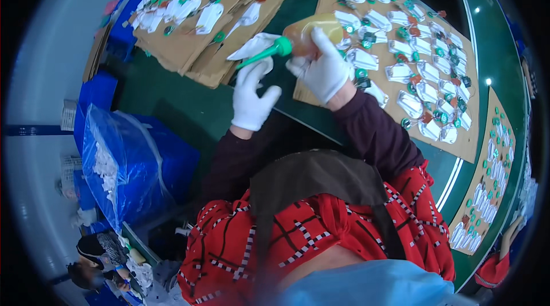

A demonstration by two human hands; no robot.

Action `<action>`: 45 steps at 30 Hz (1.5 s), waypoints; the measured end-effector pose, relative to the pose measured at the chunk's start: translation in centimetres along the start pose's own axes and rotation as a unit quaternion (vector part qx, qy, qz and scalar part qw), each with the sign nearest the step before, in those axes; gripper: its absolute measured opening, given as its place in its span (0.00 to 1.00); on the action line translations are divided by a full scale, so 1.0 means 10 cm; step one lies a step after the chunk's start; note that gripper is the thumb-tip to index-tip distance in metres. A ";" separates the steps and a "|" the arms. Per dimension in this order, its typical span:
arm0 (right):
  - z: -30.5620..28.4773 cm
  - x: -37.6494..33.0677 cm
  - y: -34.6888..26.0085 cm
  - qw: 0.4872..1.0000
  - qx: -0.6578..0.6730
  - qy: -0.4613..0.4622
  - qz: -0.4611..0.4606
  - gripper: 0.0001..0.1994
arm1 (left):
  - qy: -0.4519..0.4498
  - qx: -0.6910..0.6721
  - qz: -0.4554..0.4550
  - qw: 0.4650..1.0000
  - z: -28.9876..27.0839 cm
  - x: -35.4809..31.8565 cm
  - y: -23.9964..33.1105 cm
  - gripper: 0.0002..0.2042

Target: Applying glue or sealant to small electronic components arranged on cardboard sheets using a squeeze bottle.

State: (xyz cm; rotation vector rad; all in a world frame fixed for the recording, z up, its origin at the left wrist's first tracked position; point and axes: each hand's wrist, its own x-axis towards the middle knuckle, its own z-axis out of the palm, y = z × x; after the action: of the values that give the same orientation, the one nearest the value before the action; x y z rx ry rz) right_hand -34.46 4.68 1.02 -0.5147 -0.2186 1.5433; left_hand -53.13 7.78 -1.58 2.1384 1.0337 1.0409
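Observation:
In my right hand (325, 68) is a squeeze bottle (321, 30) with yellowish liquid, tilted so its green nozzle (260, 55) points left. The nozzle tip lies close over a white plastic piece (253, 46). My left hand (254, 99), also in a white glove, has its fingers curled up against that piece and seems to hold it, with the thumb standing apart. The nozzle and fingers partly hide where they touch. Right of the bottle, a cardboard sheet (321, 5) carries many white pieces with green and orange-red round parts.
More loaded cardboard sheets (195, 62) are stacked at the far left; another sheet (461, 220) lies at right. A blue plastic-lined bin (149, 157) with white scraps stands left of the green table (137, 82). Another person (103, 254) is at lower left, and a person's red sleeve (491, 270) shows lower right.

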 end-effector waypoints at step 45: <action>-2.56 -3.14 -2.50 0.330 -0.561 0.752 -0.106 0.29 | 0.053 0.173 0.232 0.956 -0.32 0.18 0.34 0.14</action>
State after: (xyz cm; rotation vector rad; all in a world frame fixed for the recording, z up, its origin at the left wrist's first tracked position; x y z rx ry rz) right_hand -1.76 -29.48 -4.47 -2.6366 0.1929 -0.1992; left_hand -53.70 7.80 3.43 2.7260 0.8220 1.2707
